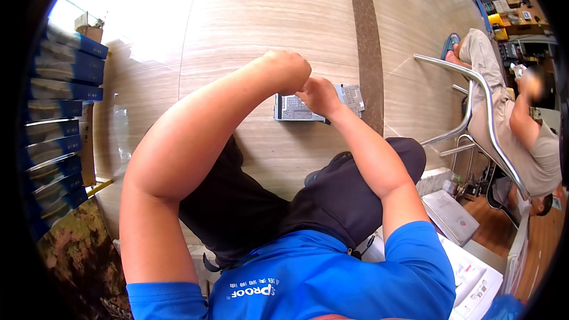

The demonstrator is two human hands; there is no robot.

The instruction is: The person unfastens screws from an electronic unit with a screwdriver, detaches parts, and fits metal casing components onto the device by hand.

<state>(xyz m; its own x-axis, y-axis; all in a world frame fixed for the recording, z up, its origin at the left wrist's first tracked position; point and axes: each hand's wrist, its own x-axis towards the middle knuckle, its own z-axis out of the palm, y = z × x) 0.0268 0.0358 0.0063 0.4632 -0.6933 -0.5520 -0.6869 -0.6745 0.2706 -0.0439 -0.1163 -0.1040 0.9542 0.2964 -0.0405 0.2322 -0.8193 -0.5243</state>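
My left hand [290, 71] is closed, its knuckles facing up, and what lies in its fingers, if anything, is hidden. My right hand [320, 96] is closed too, fingers curled in and touching or almost touching the left hand. Both are over a grey metal box [294, 108] with a perforated top panel, lying on the tiled floor. To the right of my right hand, a slotted silver metal plate [353, 98] shows at the box's far end. My hands cover the middle of the box, so I cannot tell what they grip there.
Stacked blue boxes [65, 124] stand at the left. At the right, a person [521, 124] sits on a metal-framed chair [483, 95]. A white carton [474, 278] and a grey-white box [450, 216] lie near my right side. The tiled floor [261, 18] has a dark brown strip [368, 29].
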